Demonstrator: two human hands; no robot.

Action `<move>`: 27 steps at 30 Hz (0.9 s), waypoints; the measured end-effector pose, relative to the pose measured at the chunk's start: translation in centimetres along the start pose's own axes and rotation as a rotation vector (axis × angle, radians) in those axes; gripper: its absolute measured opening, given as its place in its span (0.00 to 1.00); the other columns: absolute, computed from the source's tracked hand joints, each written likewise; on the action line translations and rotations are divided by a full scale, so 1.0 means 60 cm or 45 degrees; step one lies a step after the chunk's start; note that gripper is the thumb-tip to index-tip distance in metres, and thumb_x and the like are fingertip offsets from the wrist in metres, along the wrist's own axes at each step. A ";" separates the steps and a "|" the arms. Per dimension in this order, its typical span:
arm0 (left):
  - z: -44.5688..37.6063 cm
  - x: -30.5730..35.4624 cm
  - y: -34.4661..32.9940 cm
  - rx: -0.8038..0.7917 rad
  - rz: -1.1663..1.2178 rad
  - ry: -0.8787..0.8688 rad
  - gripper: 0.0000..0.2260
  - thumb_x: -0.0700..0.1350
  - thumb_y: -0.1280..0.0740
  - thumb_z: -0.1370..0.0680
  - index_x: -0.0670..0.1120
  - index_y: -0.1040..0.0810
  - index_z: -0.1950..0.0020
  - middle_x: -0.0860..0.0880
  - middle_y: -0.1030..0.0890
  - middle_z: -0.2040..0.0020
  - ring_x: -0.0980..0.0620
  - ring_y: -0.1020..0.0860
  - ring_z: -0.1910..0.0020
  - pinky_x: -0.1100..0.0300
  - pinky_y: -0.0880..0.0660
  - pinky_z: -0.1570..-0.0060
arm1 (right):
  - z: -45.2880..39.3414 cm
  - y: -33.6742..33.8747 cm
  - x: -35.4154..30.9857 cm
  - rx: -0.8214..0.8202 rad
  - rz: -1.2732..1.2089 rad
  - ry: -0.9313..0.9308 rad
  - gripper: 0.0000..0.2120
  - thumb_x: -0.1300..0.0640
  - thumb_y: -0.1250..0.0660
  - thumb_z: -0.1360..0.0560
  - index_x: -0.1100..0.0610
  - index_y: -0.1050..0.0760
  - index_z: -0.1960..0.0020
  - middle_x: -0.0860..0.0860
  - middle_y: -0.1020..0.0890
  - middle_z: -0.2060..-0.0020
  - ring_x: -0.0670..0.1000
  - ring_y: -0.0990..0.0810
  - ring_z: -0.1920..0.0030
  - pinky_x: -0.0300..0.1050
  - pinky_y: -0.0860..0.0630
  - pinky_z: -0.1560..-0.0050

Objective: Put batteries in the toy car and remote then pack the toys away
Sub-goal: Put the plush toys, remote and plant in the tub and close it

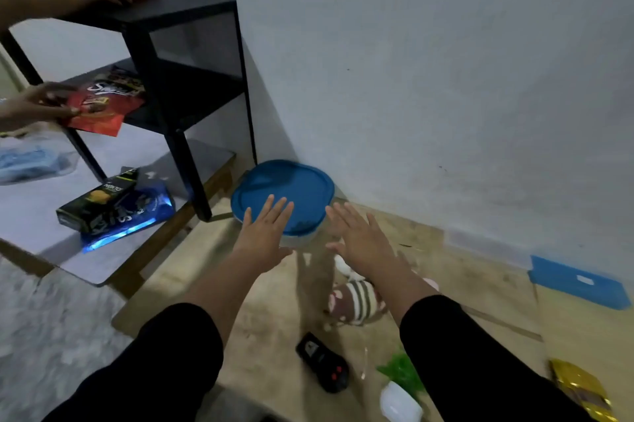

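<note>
Reaching for the lidded tub.
I am spreading left hand (264, 233) and right hand (360, 236), fingers straight, holding nothing, aiming to clasp the tub (284, 195) evenly on opposite sides.

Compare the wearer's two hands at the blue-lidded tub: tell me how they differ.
The left hand lies over the blue lid of the tub, fingers pointing across it; the right hand is off to the side of the lid, above the floor. Whether the left hand touches the lid cannot be told. Both are open with straight, spread fingers, and both arms wear black sleeves.
</note>
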State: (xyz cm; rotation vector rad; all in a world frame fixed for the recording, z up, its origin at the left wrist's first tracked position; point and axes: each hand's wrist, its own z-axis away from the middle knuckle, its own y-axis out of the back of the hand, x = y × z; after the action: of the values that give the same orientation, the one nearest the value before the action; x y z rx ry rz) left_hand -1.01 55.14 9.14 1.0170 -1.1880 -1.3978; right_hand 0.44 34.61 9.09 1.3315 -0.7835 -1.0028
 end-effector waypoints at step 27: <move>-0.172 -0.119 -0.060 -0.176 -0.131 -0.386 0.39 0.42 0.37 0.22 0.50 0.63 0.23 0.50 0.59 0.21 0.51 0.60 0.23 0.42 0.55 0.27 | -0.148 -0.065 -0.074 -0.114 -0.228 -0.047 0.22 0.61 0.41 0.21 0.53 0.36 0.27 0.50 0.39 0.25 0.52 0.48 0.23 0.50 0.45 0.25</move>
State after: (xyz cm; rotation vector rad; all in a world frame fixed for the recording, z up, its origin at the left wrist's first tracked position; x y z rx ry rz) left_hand 9.54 60.73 3.88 0.7975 -1.2487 -1.7363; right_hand 6.22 42.37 4.67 1.3259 -0.6471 -1.1933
